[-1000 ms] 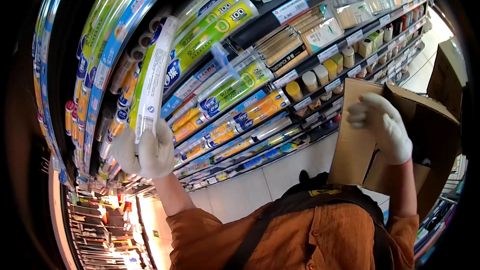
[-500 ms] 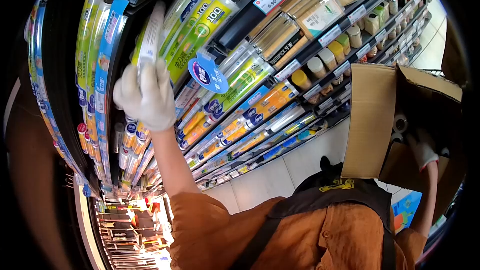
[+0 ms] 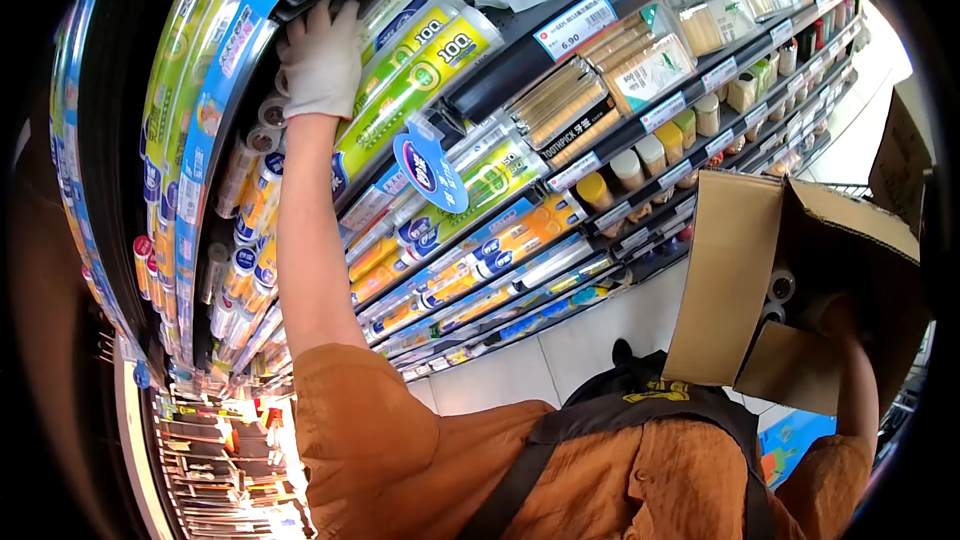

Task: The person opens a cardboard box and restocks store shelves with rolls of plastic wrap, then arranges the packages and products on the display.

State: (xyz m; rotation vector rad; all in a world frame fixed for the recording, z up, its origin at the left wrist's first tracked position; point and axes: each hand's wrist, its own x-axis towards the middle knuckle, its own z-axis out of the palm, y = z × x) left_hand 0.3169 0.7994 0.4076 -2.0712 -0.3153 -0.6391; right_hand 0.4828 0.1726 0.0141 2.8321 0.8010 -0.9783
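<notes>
My left hand (image 3: 322, 62), in a white glove, reaches up to the shelf beside green rolls marked 100 (image 3: 432, 60). Its fingers are apart, and no roll shows in its grasp. My right hand (image 3: 832, 314) is down inside the open cardboard box (image 3: 728, 275); shadow and the box hide its fingers. Close to it in the box, the round end of a roll (image 3: 781, 286) shows.
Toothpick packs (image 3: 562, 110) and yellow-capped jars (image 3: 594, 190) stand on shelves right of the rolls. A blue round tag (image 3: 430, 172) sticks out from the shelf. More green rolls (image 3: 185, 70) stand at the left. Tiled floor (image 3: 575, 345) lies below.
The roll my left hand held has gone from its grasp, and that hand has moved up and opened at the shelf. My right hand has moved from above the box down into it.
</notes>
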